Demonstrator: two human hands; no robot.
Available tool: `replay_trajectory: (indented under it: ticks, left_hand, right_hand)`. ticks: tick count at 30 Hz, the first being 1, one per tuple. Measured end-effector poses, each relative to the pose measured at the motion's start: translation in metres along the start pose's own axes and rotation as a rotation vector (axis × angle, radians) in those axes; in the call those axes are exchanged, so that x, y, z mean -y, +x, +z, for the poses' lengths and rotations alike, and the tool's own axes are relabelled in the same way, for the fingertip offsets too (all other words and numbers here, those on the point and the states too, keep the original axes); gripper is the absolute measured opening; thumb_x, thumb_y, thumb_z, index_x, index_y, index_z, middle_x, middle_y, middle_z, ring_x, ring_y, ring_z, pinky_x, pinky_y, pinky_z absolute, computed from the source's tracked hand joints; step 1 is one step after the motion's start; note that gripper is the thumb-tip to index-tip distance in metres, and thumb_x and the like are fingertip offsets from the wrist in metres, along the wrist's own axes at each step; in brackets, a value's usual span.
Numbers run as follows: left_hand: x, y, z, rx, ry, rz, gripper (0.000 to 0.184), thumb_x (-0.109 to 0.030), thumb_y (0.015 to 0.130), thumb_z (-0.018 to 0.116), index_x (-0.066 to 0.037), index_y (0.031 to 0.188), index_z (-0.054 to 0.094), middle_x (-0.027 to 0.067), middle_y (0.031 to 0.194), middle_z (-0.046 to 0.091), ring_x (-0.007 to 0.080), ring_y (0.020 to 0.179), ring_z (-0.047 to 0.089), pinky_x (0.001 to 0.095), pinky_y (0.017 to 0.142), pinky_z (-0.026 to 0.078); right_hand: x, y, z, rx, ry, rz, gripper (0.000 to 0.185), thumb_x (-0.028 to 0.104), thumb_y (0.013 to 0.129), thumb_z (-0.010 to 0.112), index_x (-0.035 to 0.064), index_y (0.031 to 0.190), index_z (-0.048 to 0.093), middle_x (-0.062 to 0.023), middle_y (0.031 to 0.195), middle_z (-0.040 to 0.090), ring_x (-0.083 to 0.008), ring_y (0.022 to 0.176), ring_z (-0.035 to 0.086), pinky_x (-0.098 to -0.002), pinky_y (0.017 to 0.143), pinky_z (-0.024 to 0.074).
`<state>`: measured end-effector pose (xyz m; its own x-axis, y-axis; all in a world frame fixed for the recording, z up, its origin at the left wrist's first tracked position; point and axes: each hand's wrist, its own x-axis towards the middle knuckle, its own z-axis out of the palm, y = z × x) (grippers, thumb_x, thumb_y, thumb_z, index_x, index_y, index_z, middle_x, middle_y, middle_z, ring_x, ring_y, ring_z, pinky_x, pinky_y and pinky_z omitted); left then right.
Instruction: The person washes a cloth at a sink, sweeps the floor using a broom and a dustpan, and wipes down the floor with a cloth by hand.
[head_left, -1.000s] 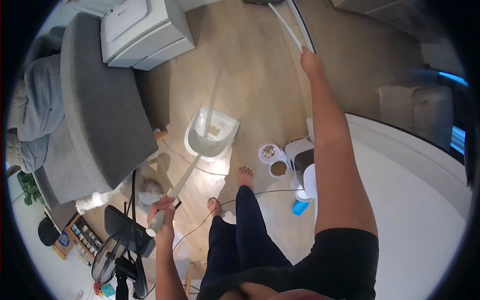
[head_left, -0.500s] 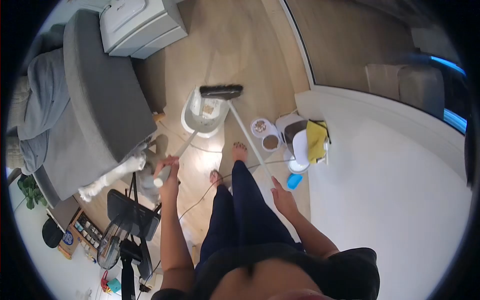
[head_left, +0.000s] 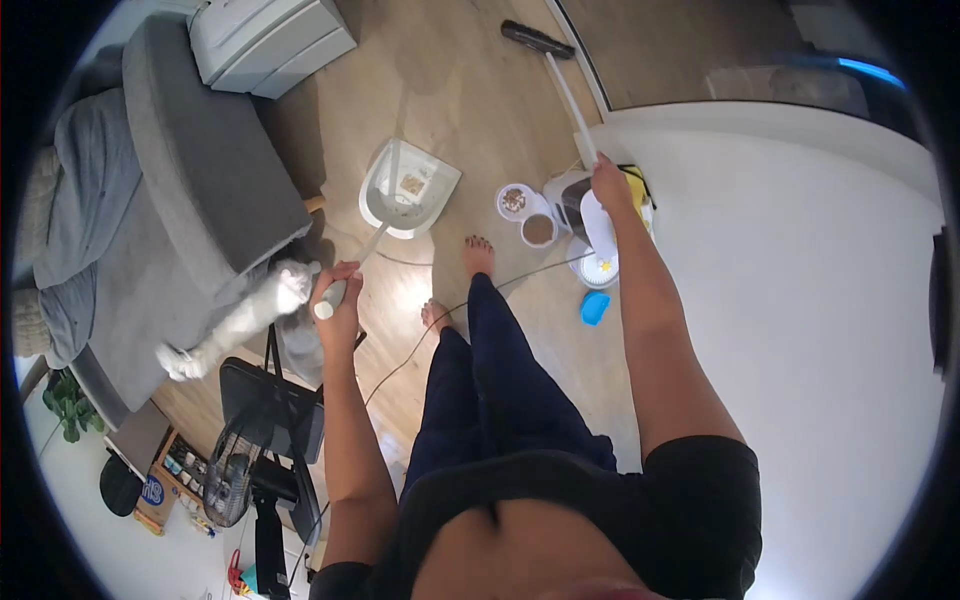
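My left hand (head_left: 338,298) is closed round the pale handle of a white dustpan (head_left: 437,178), which rests on the wooden floor with some debris inside. At the upper right, my right hand (head_left: 611,186) grips the white stick of a broom (head_left: 538,39). The broom's dark bristle head lies on the floor beside the black-edged glass panel, well apart from the dustpan. Two round bowls (head_left: 538,230) with what looks like dry pet food stand between the dustpan and a white-and-dark appliance (head_left: 572,205).
A grey sofa (head_left: 205,150) fills the left, with a white furry animal (head_left: 250,320) stretched at its edge. A white drawer unit (head_left: 270,45) stands beyond. A cable (head_left: 405,358) crosses the floor by my feet. A fan (head_left: 232,470) is at lower left.
The broom head went from far off to the dustpan's far edge, then away to the upper right again, with my right arm stretched out. The white animal has reached further out.
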<state>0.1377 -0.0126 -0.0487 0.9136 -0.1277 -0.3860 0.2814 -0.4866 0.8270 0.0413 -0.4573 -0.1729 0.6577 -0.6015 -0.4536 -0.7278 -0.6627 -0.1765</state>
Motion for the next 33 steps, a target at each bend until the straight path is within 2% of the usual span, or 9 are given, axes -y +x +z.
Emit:
replay_trajectory:
  ticks: [5, 6, 7, 11, 14, 17, 25, 30, 33]
  left_hand:
    - [0.013, -0.009, -0.007, 0.072, -0.017, 0.067, 0.007, 0.001, 0.077, 0.061, -0.001, 0.082, 0.056, 0.0095, 0.093, 0.064, 0.0225, 0.1, 0.057, 0.0321, 0.089, 0.041]
    - [0.013, -0.012, -0.008, 0.094, -0.002, 0.093, 0.007, 0.001, 0.077, 0.061, 0.0, 0.081, 0.056, 0.0092, 0.092, 0.064, 0.0212, 0.097, 0.057, 0.0312, 0.087, 0.041]
    - [0.013, -0.013, -0.009, 0.095, -0.001, 0.096, 0.007, 0.001, 0.077, 0.061, 0.0, 0.081, 0.056, 0.0092, 0.092, 0.064, 0.0212, 0.097, 0.057, 0.0312, 0.087, 0.041]
    - [0.019, -0.026, -0.007, 0.141, 0.012, 0.119, 0.007, 0.0, 0.076, 0.062, -0.001, 0.081, 0.058, 0.0088, 0.089, 0.064, 0.0179, 0.088, 0.058, 0.0282, 0.081, 0.043]
    - [0.027, -0.033, -0.01, 0.174, 0.015, 0.138, 0.008, -0.001, 0.076, 0.062, -0.001, 0.083, 0.058, 0.0084, 0.089, 0.064, 0.0168, 0.085, 0.058, 0.0268, 0.078, 0.043]
    - [0.031, -0.041, -0.008, 0.204, 0.01, 0.168, 0.009, -0.002, 0.076, 0.062, -0.001, 0.083, 0.057, 0.0078, 0.089, 0.064, 0.0164, 0.083, 0.058, 0.0262, 0.077, 0.044]
    - [0.041, -0.035, -0.008, 0.216, 0.061, 0.16, 0.01, -0.008, 0.078, 0.062, -0.002, 0.084, 0.058, 0.007, 0.088, 0.066, 0.0156, 0.079, 0.06, 0.0265, 0.073, 0.045]
    - [0.033, -0.027, -0.015, 0.224, 0.129, 0.103, 0.011, -0.011, 0.077, 0.063, -0.003, 0.084, 0.059, 0.0065, 0.083, 0.065, 0.0138, 0.076, 0.059, 0.026, 0.071, 0.045]
    - [0.035, -0.023, -0.017, 0.238, 0.099, 0.119, 0.01, -0.011, 0.077, 0.064, -0.004, 0.084, 0.06, 0.0054, 0.079, 0.064, 0.0117, 0.073, 0.057, 0.0253, 0.069, 0.045]
  right_hand:
    - [-0.017, -0.12, 0.071, -0.173, 0.177, -0.078, 0.04, 0.02, 0.089, 0.037, 0.011, 0.127, 0.041, -0.0205, 0.092, 0.061, -0.039, 0.078, 0.06, -0.048, 0.069, 0.0479]
    - [0.001, -0.167, 0.065, 0.14, 0.282, 0.242, 0.041, 0.018, 0.089, 0.036, 0.01, 0.129, 0.039, -0.0215, 0.085, 0.062, -0.035, 0.061, 0.06, -0.045, 0.058, 0.0493]
    - [0.007, -0.205, 0.068, 0.259, 0.332, 0.261, 0.042, 0.018, 0.089, 0.037, 0.0107, 0.131, 0.036, -0.0262, 0.089, 0.06, -0.0424, 0.078, 0.059, -0.0524, 0.069, 0.0455]
    - [0.03, -0.301, 0.028, 0.368, 0.436, 0.356, 0.042, 0.021, 0.09, 0.038, 0.0112, 0.131, 0.038, -0.0251, 0.087, 0.061, -0.0392, 0.068, 0.061, -0.0476, 0.062, 0.0483]
    - [0.023, -0.308, -0.002, 0.505, 0.512, 0.502, 0.04, 0.022, 0.091, 0.04, 0.0091, 0.129, 0.041, -0.0231, 0.092, 0.061, -0.0353, 0.061, 0.06, -0.0419, 0.057, 0.0492]
    - [-0.016, -0.277, 0.039, 0.104, 0.379, 0.098, 0.041, 0.021, 0.09, 0.04, 0.0077, 0.129, 0.04, -0.0212, 0.09, 0.062, -0.0311, 0.051, 0.058, -0.0409, 0.05, 0.0475]
    - [0.009, -0.248, 0.125, 0.12, 0.497, 0.305, 0.043, 0.018, 0.089, 0.037, 0.0087, 0.131, 0.039, -0.0216, 0.084, 0.061, -0.0304, 0.052, 0.058, -0.0422, 0.049, 0.0474]
    - [0.068, -0.317, 0.049, 0.34, 0.786, 0.559, 0.042, 0.015, 0.089, 0.037, 0.008, 0.13, 0.039, -0.0197, 0.081, 0.061, -0.031, 0.059, 0.06, -0.0418, 0.052, 0.0486]
    - [0.053, -0.316, 0.071, 0.19, 0.825, 0.485, 0.039, 0.016, 0.092, 0.036, 0.0062, 0.129, 0.04, -0.0056, 0.053, 0.044, -0.0162, 0.034, 0.039, -0.0324, 0.03, 0.0335]
